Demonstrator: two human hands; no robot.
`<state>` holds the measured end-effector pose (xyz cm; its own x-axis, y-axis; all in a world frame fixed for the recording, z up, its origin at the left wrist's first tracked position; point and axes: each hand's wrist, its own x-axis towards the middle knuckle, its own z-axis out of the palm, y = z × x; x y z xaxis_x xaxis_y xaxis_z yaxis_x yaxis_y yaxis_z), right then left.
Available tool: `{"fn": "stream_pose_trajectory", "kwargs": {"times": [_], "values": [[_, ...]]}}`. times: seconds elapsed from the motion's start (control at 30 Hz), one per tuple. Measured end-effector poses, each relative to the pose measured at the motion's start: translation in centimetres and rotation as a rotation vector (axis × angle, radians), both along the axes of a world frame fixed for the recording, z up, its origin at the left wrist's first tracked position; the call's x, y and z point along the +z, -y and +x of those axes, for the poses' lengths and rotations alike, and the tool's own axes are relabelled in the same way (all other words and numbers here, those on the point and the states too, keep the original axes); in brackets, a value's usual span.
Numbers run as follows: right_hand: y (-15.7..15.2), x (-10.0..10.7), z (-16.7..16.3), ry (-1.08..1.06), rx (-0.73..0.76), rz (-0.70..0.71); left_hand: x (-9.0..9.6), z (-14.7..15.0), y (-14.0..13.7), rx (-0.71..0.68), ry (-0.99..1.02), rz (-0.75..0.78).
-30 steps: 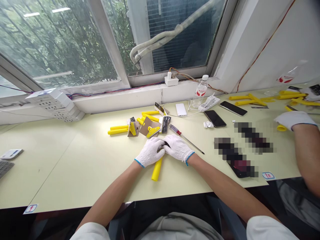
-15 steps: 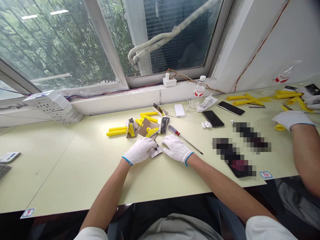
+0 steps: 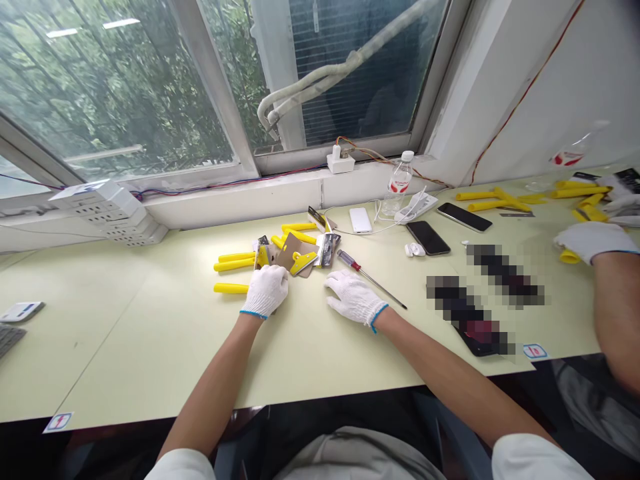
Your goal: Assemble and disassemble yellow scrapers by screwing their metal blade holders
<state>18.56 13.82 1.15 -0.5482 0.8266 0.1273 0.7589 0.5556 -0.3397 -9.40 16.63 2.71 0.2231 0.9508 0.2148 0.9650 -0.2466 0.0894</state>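
Left hand (image 3: 267, 291): gloved, palm down; fingertips curling out of sight, so whether they are clamping or merely covering cannot be told.

Handle (image 3: 230, 288): yellow; projecting leftward from beneath the left fingers, its other end being hidden by the glove. The overhand placing is probably keeping it flat and steady.

Pair of handles (image 3: 234, 264): yellow; lying side by side just beyond the left fingers, pointing the same way as the covered one. The matching direction is presumably serving neat grouping.

Scraper (image 3: 303, 262): yellow head; resting on a brown card (image 3: 285, 249), between the two hands' fingers and farther from the person. The card is apparently serving as its backing.

Packet (image 3: 328, 249): black and silver; lying beyond the right fingertips, beside the scraper.

Right hand (image 3: 354, 297): gloved, resting on the table (image 3: 150, 347); fingers lightly bent, thumb standing apart, nothing being held. It is seemingly idling while the left is occupied.

Screwdriver (image 3: 356, 266): lying aslant just past the right fingers, handle end near them, perhaps for easy reach.

Power bank (image 3: 361, 220): white; lying well beyond the right fingers, likely to leave working room.

Co-worker's hand (image 3: 597, 241): gloved; working far right of the right fingers, near another yellow handle (image 3: 569, 257).
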Motion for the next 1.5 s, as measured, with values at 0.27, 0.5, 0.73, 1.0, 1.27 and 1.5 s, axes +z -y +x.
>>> {"fn": "stream_pose_trajectory", "kwargs": {"times": [0.27,0.5,0.73,1.0,1.27,1.5], "values": [[-0.1,0.2,-0.1,0.013,0.007,-0.003,-1.0,0.9,0.3,0.15,0.133,0.148],[-0.2,-0.3,0.1,0.016,0.016,0.003,-1.9,0.7,-0.2,0.165,0.203,0.095],[-0.1,-0.4,0.1,-0.025,0.018,0.0,-1.8,0.7,-0.6,0.098,0.336,0.091],[-0.2,-0.4,-0.4,-0.228,-0.203,0.07,-1.6,2.4,1.0,-0.164,0.576,0.128],[-0.2,0.1,-0.3,-0.197,-0.159,0.167,-0.3,4.5,3.7,-0.22,0.374,0.135],[-0.2,-0.8,-0.6,-0.181,-0.124,0.165,-0.4,5.3,3.9,-0.327,0.468,0.15]]}}
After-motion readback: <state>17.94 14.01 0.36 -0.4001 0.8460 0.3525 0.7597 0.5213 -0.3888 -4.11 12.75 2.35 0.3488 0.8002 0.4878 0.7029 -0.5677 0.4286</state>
